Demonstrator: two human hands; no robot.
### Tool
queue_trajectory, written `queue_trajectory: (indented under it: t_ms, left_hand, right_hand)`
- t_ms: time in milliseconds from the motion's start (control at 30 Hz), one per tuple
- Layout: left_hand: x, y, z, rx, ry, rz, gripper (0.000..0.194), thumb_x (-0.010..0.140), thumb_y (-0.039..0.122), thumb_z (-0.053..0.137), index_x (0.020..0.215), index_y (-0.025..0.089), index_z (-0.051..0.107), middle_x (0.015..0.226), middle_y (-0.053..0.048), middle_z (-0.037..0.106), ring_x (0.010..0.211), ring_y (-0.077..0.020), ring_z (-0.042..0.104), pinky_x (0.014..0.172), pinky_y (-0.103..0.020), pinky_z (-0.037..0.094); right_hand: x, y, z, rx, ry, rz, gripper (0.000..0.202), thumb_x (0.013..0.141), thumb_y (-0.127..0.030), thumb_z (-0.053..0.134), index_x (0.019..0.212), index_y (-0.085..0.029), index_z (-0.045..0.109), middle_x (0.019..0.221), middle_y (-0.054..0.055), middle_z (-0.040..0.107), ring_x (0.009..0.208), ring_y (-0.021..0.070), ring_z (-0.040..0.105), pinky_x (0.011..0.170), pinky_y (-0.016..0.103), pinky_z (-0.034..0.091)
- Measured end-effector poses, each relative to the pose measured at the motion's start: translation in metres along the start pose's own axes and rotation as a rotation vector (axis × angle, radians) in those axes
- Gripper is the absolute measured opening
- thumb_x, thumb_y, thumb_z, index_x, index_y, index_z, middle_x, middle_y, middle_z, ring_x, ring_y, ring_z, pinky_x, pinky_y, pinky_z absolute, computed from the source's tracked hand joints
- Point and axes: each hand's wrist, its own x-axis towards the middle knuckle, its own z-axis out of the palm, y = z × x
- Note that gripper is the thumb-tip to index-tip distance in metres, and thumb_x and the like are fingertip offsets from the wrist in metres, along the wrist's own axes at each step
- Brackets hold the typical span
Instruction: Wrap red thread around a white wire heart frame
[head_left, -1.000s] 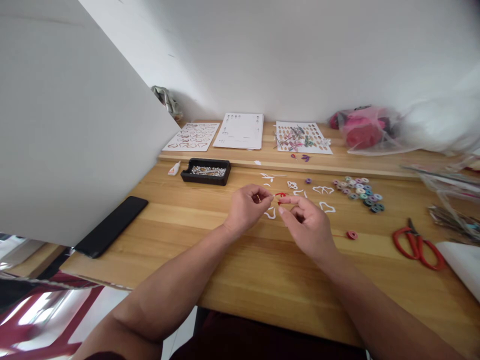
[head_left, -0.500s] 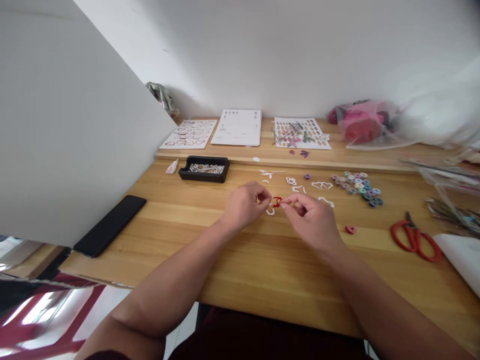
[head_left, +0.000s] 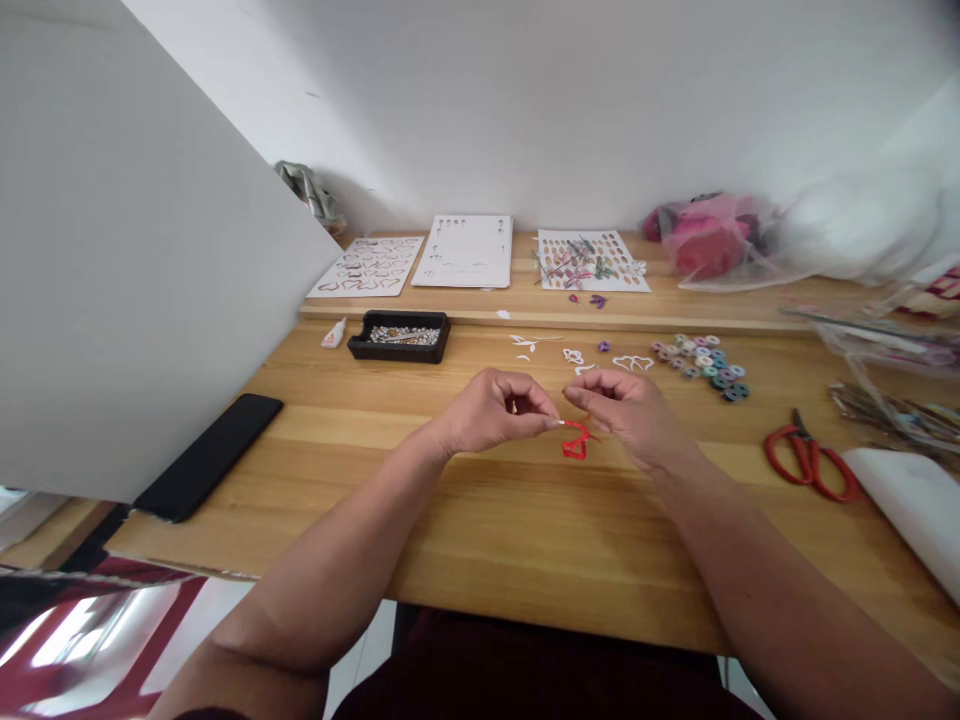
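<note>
My left hand (head_left: 504,410) pinches the white tip of a small outline shape wound in red thread (head_left: 575,446), which hangs just above the table. Facing it, my right hand (head_left: 624,412) has thumb and forefinger pressed together close to the shape; what lies between them is too fine to make out. Thin red strands show beside the right fingers. Just beyond the hands lie white cut-out outlines (head_left: 632,363) and a small purple spool (head_left: 604,346).
Several thread spools (head_left: 703,362) cluster at the right, with red-handled scissors (head_left: 810,458) nearer me. A black tray of beads (head_left: 399,338), a small glue bottle (head_left: 334,333) and a black phone (head_left: 210,456) lie left. Patterned sheets (head_left: 472,252) rest on the raised ledge (head_left: 465,308).
The red-wound shape has come closer to me, hanging lower from my left fingers. My right hand has turned and risen slightly. The pinkish-red spool by my right forearm no longer shows.
</note>
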Motion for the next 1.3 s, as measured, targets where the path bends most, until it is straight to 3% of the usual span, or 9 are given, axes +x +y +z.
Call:
queue_trajectory:
  t_ms: [133,233,367,567,933,1167,1300]
  left_hand:
    - [0.001,0.001,-0.001,-0.159,0.104,0.015,0.024,0.072,0.034,0.080,0.075,0.012,0.070,0.067,-0.002,0.065,0.057,-0.0076,0.052,0.055,-0.021,0.039]
    - [0.005,0.000,-0.002,-0.169,0.244,0.036,0.023,0.071,0.033,0.079,0.073,0.013,0.069,0.066,-0.001,0.064,0.057,-0.0069,0.051,0.054,-0.020,0.039]
    - [0.009,-0.001,-0.002,-0.039,0.422,0.071,0.017,0.074,0.028,0.075,0.073,0.013,0.069,0.068,-0.001,0.066,0.057,-0.0064,0.050,0.054,-0.020,0.040]
    - [0.008,-0.005,-0.003,0.331,0.521,0.157,0.005,0.076,0.017,0.069,0.073,0.014,0.071,0.066,-0.001,0.067,0.055,-0.0070,0.049,0.051,-0.019,0.038]
    - [0.006,-0.011,-0.002,0.560,0.460,0.292,0.008,0.080,0.013,0.064,0.074,0.016,0.068,0.072,-0.001,0.065,0.062,-0.0088,0.052,0.059,-0.021,0.040]
    - [0.001,-0.002,0.001,0.532,0.215,0.366,0.011,0.080,0.009,0.062,0.076,0.016,0.068,0.076,-0.001,0.064,0.066,-0.0087,0.056,0.062,-0.021,0.043]
    - [-0.003,0.006,0.005,0.386,0.137,0.344,0.006,0.080,0.015,0.067,0.075,0.015,0.070,0.074,-0.002,0.065,0.060,-0.0071,0.053,0.058,-0.019,0.043]
  right_hand:
    - [-0.004,0.001,0.010,0.253,-0.065,0.261,0.035,0.060,-0.044,0.083,0.076,-0.018,0.065,0.059,-0.004,0.053,0.046,0.0055,0.034,0.046,0.022,0.023]
    - [-0.011,0.002,0.022,0.318,-0.123,0.297,0.035,0.061,-0.043,0.084,0.078,-0.019,0.064,0.055,-0.008,0.045,0.042,0.0025,0.023,0.044,0.021,0.016]
    - [-0.017,0.003,0.032,0.278,-0.172,0.235,0.031,0.068,-0.046,0.078,0.077,-0.019,0.065,0.051,-0.009,0.037,0.041,0.0039,0.022,0.043,0.023,0.015]
    - [-0.025,-0.011,0.029,-0.068,-0.045,-0.053,0.025,0.079,-0.041,0.069,0.072,-0.017,0.066,0.054,-0.005,0.043,0.051,0.0079,0.032,0.049,0.024,0.023]
    - [-0.033,-0.014,0.029,-0.247,0.032,-0.236,0.018,0.086,-0.035,0.063,0.077,-0.020,0.067,0.052,-0.006,0.038,0.050,0.0094,0.030,0.049,0.025,0.025]
    - [-0.021,-0.015,0.012,-0.227,0.208,-0.264,0.015,0.083,-0.033,0.067,0.080,-0.020,0.072,0.052,-0.006,0.036,0.050,0.0092,0.032,0.049,0.025,0.027]
    - [-0.009,-0.012,0.001,-0.074,0.144,-0.152,0.018,0.077,-0.038,0.072,0.077,-0.020,0.071,0.054,-0.005,0.044,0.050,0.0085,0.033,0.049,0.025,0.027]
